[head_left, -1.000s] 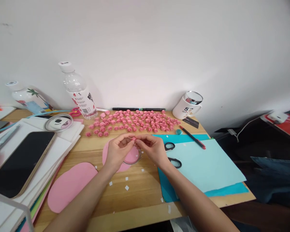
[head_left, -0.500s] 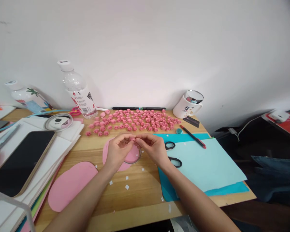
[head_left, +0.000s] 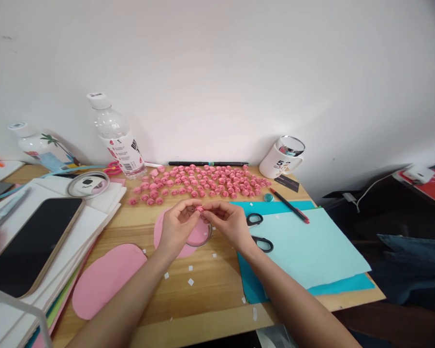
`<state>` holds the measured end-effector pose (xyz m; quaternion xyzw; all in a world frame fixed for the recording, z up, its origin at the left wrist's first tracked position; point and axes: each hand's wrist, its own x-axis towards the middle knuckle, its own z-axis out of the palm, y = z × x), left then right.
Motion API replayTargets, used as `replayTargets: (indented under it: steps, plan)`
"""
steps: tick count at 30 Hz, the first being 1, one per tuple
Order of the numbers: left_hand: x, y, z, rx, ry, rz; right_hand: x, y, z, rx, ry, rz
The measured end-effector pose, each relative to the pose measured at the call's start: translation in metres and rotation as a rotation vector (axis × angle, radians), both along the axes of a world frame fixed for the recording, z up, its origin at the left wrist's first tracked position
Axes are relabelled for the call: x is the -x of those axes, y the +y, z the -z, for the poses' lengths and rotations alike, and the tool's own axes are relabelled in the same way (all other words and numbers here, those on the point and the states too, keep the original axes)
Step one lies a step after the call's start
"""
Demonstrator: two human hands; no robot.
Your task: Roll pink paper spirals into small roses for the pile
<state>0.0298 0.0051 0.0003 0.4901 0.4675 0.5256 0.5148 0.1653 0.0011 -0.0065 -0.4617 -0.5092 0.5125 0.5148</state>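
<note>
Between the fingertips of both hands is a small rolled pink paper rose [head_left: 199, 209]. My left hand [head_left: 179, 223] pinches it from the left, my right hand [head_left: 227, 221] from the right. Below them lies a roll of clear tape [head_left: 201, 240], partly hidden by the hands, on a pink paper piece [head_left: 159, 223]. Another rounded pink paper sheet [head_left: 107, 280] rests by my left forearm. Beyond the hands spreads a crowd of finished pink paper roses [head_left: 203, 181]. Black-handled scissors [head_left: 263, 243] lie just right of my right hand, their blades hidden.
At the right are light blue paper [head_left: 311, 246] and a red-black pen [head_left: 290, 205]; behind stands a white mug [head_left: 281, 159]. On the left, a phone [head_left: 36, 241] lies on stacked papers, with a plastic bottle [head_left: 119, 140] behind. White paper squares [head_left: 191, 282] dot the table.
The fingers have shifted slightly around the pink paper rose, whose coiled top now shows more clearly. Everything else stays in place.
</note>
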Motion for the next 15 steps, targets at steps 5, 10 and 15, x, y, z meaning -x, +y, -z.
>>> replayTargets:
  steps: [5, 10, 15]
  plan:
    - [0.0006, -0.0007, -0.0008, -0.015, 0.055, -0.001, 0.0004, -0.0010, -0.0011, 0.010, 0.021, -0.002]
    - [0.0018, 0.0009, 0.0044, -0.025, 0.074, -0.027, 0.0006, -0.0017, -0.0036, 0.026, 0.019, -0.025]
    - [0.0017, 0.0012, 0.0035, -0.032, 0.104, -0.034, -0.0001, -0.0008, -0.0025, 0.030, -0.012, 0.006]
